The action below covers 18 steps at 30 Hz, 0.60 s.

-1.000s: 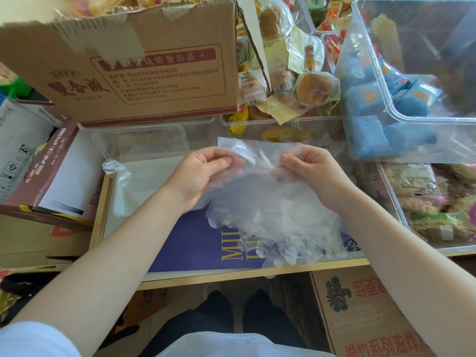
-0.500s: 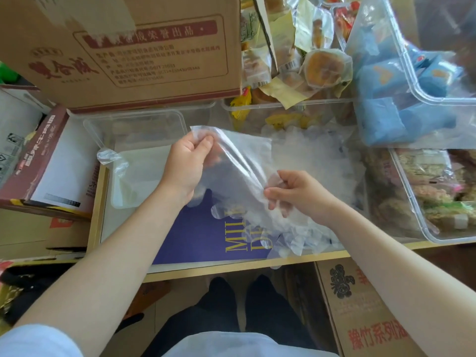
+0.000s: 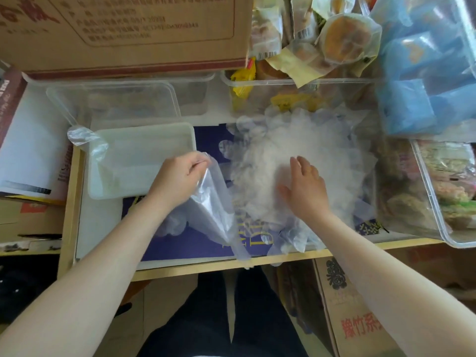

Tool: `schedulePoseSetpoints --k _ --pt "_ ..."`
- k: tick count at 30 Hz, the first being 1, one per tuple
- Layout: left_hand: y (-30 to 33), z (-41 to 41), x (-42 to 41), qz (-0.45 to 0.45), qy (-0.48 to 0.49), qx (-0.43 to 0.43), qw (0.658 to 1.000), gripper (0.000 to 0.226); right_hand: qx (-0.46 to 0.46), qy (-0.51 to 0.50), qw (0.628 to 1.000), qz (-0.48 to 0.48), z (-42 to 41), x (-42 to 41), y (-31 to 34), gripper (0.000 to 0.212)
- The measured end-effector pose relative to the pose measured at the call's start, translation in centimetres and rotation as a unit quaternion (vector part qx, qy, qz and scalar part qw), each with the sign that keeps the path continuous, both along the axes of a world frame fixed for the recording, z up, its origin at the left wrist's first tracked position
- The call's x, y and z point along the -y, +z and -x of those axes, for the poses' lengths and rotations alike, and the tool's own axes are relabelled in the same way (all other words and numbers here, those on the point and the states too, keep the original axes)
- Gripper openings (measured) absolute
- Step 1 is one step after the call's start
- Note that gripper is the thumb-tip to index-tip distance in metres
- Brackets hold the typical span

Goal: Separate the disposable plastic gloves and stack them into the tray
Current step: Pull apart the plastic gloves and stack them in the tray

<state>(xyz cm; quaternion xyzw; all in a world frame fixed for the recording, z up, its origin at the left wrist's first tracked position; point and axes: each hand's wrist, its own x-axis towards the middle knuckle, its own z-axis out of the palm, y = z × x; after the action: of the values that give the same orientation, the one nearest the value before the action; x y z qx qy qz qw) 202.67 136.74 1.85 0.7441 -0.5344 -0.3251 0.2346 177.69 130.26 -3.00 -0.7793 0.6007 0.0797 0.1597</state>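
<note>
A heap of clear disposable plastic gloves lies on the purple sheet at the table's middle. My right hand rests flat on the heap with its fingers spread. My left hand pinches one single glove by its cuff; the glove hangs down toward the table's front edge, just right of the white tray. The tray stands at the left and holds clear gloves, one of which spills over its far left corner.
A cardboard box stands behind the tray, with clear plastic containers in front of it. Clear bins of wrapped snacks crowd the right and back. A brown-and-white box lies at the left. The table's wooden front edge runs below the gloves.
My left hand has pulled one glove free of the heap and carried it left toward the tray. My right hand let go and now lies flat on the heap.
</note>
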Motion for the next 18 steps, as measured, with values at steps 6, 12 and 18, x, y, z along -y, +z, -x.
schedulePoseSetpoints --k 6,12,18 --pt "0.6 1.4 -0.1 0.009 -0.022 -0.140 0.990 0.024 0.053 -0.016 0.994 0.097 0.6 0.6 -2.9 0.019" --pt "0.4 2.4 0.6 -0.028 -0.118 -0.183 0.976 0.018 0.195 -0.031 0.962 0.187 0.7 0.3 -0.8 0.021" --pt "2.4 4.5 2.1 -0.049 -0.139 -0.365 0.919 0.016 0.660 -0.199 0.713 -0.128 -0.6 -0.9 7.3 0.009"
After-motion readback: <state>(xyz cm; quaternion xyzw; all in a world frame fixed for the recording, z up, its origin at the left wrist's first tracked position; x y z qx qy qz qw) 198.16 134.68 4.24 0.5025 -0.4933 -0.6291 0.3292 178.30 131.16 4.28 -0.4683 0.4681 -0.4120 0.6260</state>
